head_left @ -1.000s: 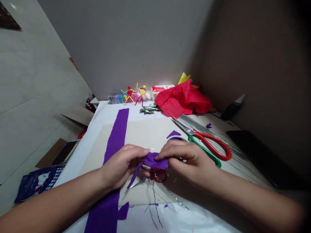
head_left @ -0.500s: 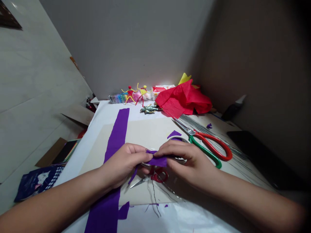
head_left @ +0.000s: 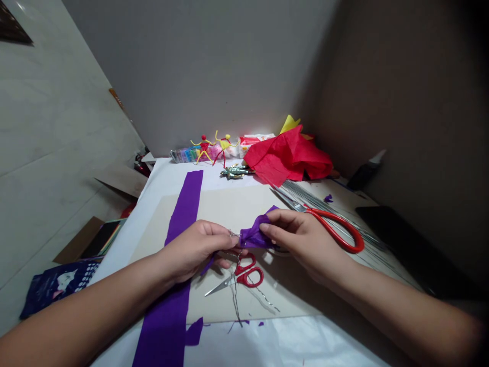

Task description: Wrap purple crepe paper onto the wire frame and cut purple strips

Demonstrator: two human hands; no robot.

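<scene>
My left hand (head_left: pixel 191 250) pinches a twisted wire form (head_left: pixel 236 300) between thumb and finger; its thin wire ends hang below. A crinkled piece of purple crepe paper (head_left: pixel 252 235) stretches from the wire to my right hand (head_left: pixel 305 237), whose thumb and index finger grip its far end. A narrow purple strip shows under my left hand. Beneath both hands, small red-handled scissors (head_left: pixel 248 275) lie on a beige board (head_left: pixel 221 204). A long purple crepe paper strip (head_left: pixel 164 321) runs under my left wrist.
Large scissors (head_left: pixel 340 229) lie on a bundle of wires (head_left: pixel 301 191) at the right, beside a dark flat object (head_left: pixel 401 244). Red paper (head_left: pixel 290 155), two little figures (head_left: pixel 204 148) and a metallic clip-like item (head_left: pixel 233 172) stand or lie at the back. Purple scraps (head_left: pixel 194 331) lie in front.
My right hand has moved right and slightly up, drawing the purple paper out from the wire. The small scissors show more fully, and the large scissors' green handle is now hidden.
</scene>
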